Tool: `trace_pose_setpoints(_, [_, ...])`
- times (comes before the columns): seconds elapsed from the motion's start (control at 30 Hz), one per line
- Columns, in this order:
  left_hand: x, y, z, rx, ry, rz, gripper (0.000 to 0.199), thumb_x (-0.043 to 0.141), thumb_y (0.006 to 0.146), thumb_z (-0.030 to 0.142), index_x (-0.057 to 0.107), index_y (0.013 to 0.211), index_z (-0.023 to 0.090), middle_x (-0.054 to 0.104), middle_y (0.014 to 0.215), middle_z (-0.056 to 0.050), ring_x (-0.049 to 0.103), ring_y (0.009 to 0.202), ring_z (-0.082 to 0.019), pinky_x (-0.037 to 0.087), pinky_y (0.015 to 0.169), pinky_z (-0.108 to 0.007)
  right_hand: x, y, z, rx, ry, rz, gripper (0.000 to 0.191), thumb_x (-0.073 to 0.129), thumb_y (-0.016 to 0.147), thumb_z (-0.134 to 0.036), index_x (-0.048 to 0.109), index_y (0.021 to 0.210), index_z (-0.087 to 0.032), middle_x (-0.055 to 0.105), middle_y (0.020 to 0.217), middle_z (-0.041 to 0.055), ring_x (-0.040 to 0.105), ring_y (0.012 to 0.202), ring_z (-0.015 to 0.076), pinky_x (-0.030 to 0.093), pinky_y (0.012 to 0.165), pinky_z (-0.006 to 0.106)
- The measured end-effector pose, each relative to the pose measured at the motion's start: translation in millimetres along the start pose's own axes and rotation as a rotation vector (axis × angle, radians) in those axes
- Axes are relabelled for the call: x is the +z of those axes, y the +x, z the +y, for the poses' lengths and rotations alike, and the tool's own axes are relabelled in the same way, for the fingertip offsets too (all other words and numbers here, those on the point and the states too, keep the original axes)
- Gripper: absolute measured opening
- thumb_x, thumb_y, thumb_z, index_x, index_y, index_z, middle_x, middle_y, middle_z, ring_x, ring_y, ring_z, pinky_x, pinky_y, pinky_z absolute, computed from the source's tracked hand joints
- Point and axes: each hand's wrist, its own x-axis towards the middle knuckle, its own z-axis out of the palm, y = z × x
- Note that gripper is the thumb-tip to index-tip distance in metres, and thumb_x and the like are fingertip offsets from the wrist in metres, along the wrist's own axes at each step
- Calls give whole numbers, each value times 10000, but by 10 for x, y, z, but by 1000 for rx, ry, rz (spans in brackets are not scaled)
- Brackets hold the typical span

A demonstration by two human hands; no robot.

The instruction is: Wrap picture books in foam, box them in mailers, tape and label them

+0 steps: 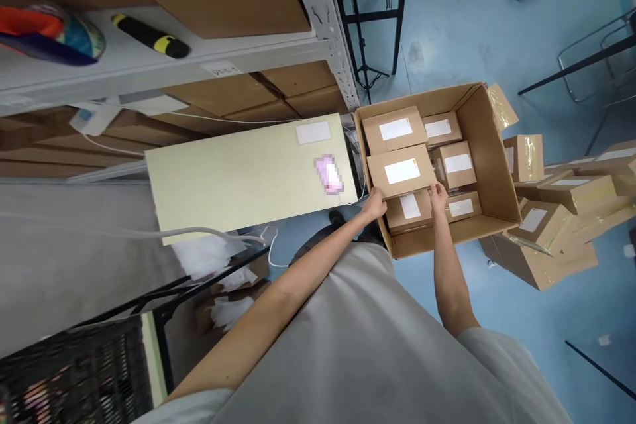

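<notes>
A small brown cardboard box (376, 170) with a white label is gripped at its two near corners. My left hand (375, 204) closes on its left corner, and my right hand (438, 197) pinches the right one. This box lies at the top inside a large open carton (489, 159), close to the carton's left wall. Around it in the carton are several more labelled boxes, among them one behind it (372, 129) and one to its right (454, 179). Another box (395, 215) is partly covered below it.
To the left stands a pale narrow table (238, 179) with a blurred pink-white object (328, 173) and a white paper (313, 132). A metal shelf (268, 50) with cartons rises behind it. Several taped boxes (541, 218) are piled right of the carton. A black tripod (365, 66) stands beyond.
</notes>
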Motion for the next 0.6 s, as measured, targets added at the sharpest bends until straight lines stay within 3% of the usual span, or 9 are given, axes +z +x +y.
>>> trace_pose_setpoints(0.1, [-45,-169,-9,97,104,-10,572,691,982,153,586,1542,108,319,1854,-280,454,1691,-379,374,1391,-472,-36,-126,-16,47,-35,100,687,643,935,-659,695,1348,-113,692,1516,281,652,1429,323,484,1286,564])
trace_pose_setpoints(0.2, [-188,-318,-34,260,181,-19,486,579,1060,188,629,1536,101,489,1768,-242,424,1712,-338,359,1410,-445,-32,-315,-160,-11,-40,120,723,621,964,-647,674,1426,-94,649,1576,287,634,1478,323,497,1290,527])
trace_pose_setpoints(0.3, [-372,-476,-111,341,102,14,486,550,1084,250,653,1542,126,664,1610,-206,617,1552,-329,469,1335,-465,68,-531,-427,-130,-45,63,693,620,970,-663,712,1386,-117,686,1533,261,654,1465,325,544,1250,513])
trace_pose_setpoints(0.43, [-635,-757,-329,331,-36,58,461,578,1069,292,696,1500,178,769,1460,-151,785,1273,-292,615,1151,-437,411,-835,-888,-268,-54,-121,632,621,992,-660,748,1320,-135,747,1454,231,700,1397,318,569,1216,520])
trace_pose_setpoints(0.6, [-1074,-1170,-818,397,-289,241,356,595,1050,305,758,1354,214,816,1384,-103,806,1225,-258,642,1129,-418,1059,-1349,-1475,-448,-90,-340,554,602,1024,-649,783,1234,-169,816,1332,193,744,1282,303,605,1134,496])
